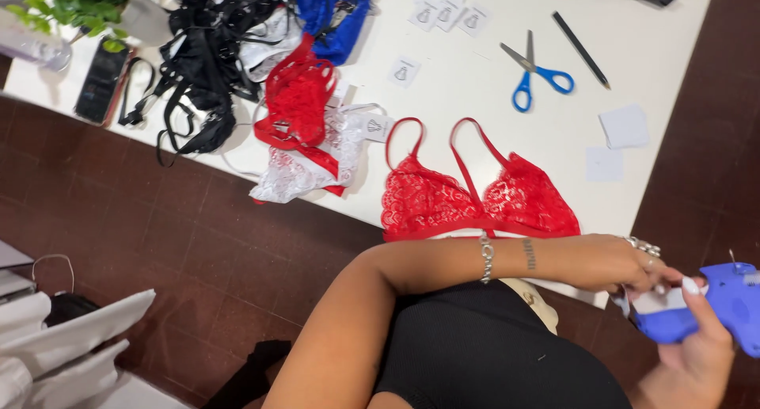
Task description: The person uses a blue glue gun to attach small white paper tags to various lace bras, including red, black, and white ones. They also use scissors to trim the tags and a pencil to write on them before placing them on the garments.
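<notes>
On the white table [491,84], garments and small tools lie spread out; view tilted, person's torso in black top [483,353] fills bottom centre. Dark tiled floor [182,243] runs left and right of table. Heap of black strappy garments [202,68] sits far left on table, blue lace piece [332,13] just beside it at top, red lace piece [299,100] overlapping white lace piece [305,167] near table edge. Red lace bra [475,203] lies flat at near edge, straps pointing away, right above person's forearm. Plant [71,1] at top left corner, dark phone [101,80] just below it. White folded cloth [63,353] at bottom left, off table.

Left hand [625,266], arm crossed over body with bracelet and rings, reaches to the tag gun; fingers curled, pinching a white tag [661,298] at the gun's front. Right hand [701,353] at bottom right, fingers wrapped round blue tag gun [712,302], one finger laid along its top. Gun held off table edge, partly cut by frame, near bra but apart from it.

Blue-handled scissors [534,72] lie shut, mid table right. Black pen [580,50] just beside them. Two white card squares [624,126] right of scissors. Small printed tags [443,15] scattered at top centre, one more [404,72] near red lace piece.
</notes>
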